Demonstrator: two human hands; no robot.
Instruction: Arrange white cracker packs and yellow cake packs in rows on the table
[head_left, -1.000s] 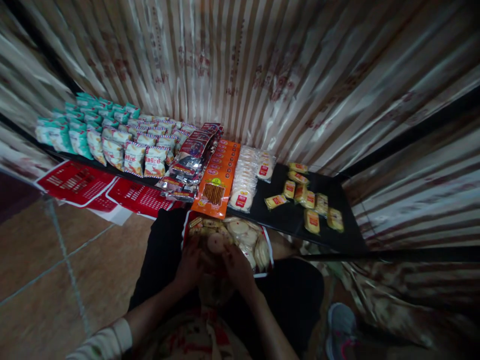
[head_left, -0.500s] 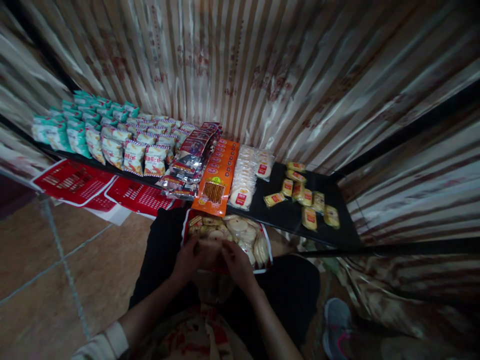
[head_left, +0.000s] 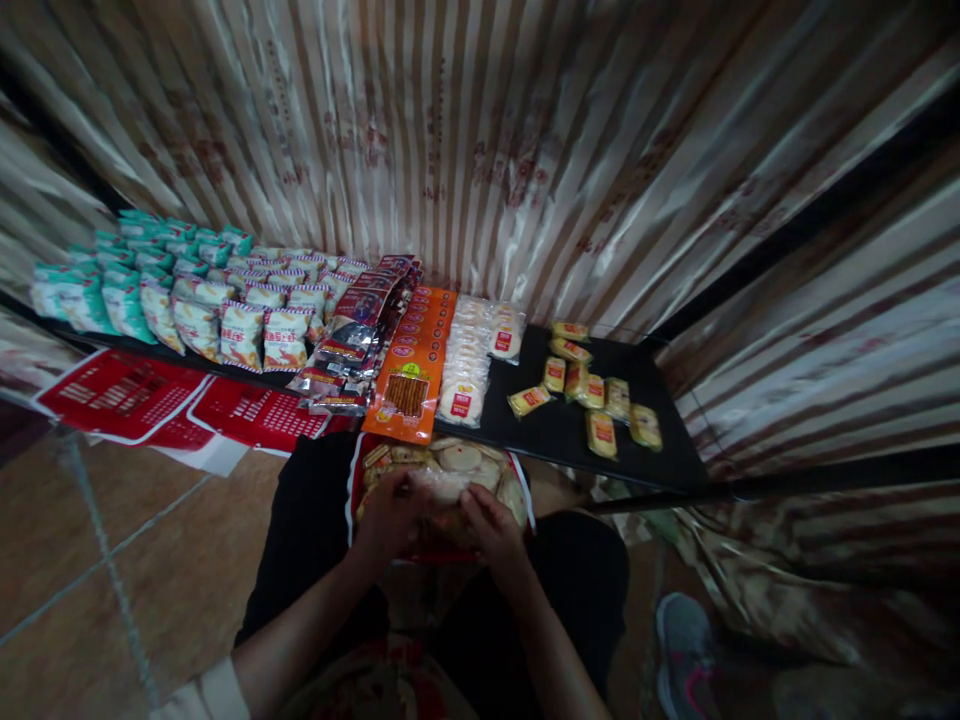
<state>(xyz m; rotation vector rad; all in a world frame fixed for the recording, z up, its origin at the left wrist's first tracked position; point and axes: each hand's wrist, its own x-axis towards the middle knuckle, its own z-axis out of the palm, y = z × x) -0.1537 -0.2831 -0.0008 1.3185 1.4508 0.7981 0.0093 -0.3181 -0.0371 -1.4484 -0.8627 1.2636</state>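
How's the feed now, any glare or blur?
In the head view, the light is dim, with bright streaks on the striped backdrop; also in the head view, the wrapped packet between the left hand and right hand looks soft, and small print on the yellow packets is unreadable.

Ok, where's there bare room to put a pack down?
The black shelf is bare between the white packs and the scattered yellow packs, along the front edge before those, and at the right end past them. Left of the white packs, the orange packet, dark packets, white bags and teal bags crowd it; the red container is crowded too.
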